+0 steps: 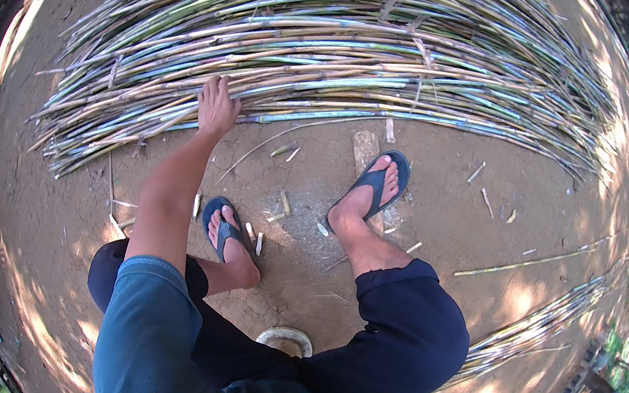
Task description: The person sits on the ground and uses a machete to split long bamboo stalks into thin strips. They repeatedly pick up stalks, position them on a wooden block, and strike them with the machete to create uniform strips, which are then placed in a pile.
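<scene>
My left hand (218, 109) reaches forward, back upward, onto the near edge of a big heap of long, thin bamboo canes (334, 58). Its fingers are stretched over the nearest canes, with the thumb apart on the right side; the fingertips touch the canes, and none is lifted off the heap. The canes are yellow, green and greyish, jointed, and lie roughly side by side from left to right. My right hand does not show.
My sandalled feet stand apart on bare dirt, the right one beside a flat wooden piece (365, 151). Short cut cane pieces (284, 202) lie scattered around. A smaller bundle of thin canes (529, 331) and a single cane (522, 262) are at the right. A round pale object (285, 337) sits between my legs.
</scene>
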Demonstrator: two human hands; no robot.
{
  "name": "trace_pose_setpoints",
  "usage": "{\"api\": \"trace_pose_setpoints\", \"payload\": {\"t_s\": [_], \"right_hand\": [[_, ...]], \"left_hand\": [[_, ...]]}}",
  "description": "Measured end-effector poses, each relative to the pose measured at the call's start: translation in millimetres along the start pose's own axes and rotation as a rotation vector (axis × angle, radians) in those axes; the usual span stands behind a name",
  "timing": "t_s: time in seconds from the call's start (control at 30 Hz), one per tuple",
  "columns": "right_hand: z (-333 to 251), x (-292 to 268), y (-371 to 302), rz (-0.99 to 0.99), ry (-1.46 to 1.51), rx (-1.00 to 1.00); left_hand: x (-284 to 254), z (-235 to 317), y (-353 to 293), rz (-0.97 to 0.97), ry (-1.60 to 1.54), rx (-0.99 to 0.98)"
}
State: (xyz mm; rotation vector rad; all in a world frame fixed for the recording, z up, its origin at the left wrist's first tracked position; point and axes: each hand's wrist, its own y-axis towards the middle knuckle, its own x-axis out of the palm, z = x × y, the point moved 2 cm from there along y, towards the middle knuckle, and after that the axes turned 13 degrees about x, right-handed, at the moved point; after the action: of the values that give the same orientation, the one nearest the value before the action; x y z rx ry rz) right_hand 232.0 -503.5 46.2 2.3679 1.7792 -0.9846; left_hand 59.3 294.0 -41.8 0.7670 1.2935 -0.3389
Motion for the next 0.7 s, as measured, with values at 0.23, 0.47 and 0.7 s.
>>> {"api": "trace_pose_setpoints", "payload": {"t_s": [0.23,0.47,0.7], "right_hand": [[-20.5,30.8,-6.4,-0.024,-0.131,-0.028],[-21.9,39.7,-10.5,-0.054,-0.138,-0.043],[-13.0,27.2,-14.5,-0.102,-0.054,-0.045]], "left_hand": [[5.8,-66.9,-29.6,-0.289,0.010,-0.319],[-19.2,-72.4,-30.2,-0.137,-0.045,-0.066],[-84.9,-58.2,-21.4,-0.540,-0.045,0.038]]}}
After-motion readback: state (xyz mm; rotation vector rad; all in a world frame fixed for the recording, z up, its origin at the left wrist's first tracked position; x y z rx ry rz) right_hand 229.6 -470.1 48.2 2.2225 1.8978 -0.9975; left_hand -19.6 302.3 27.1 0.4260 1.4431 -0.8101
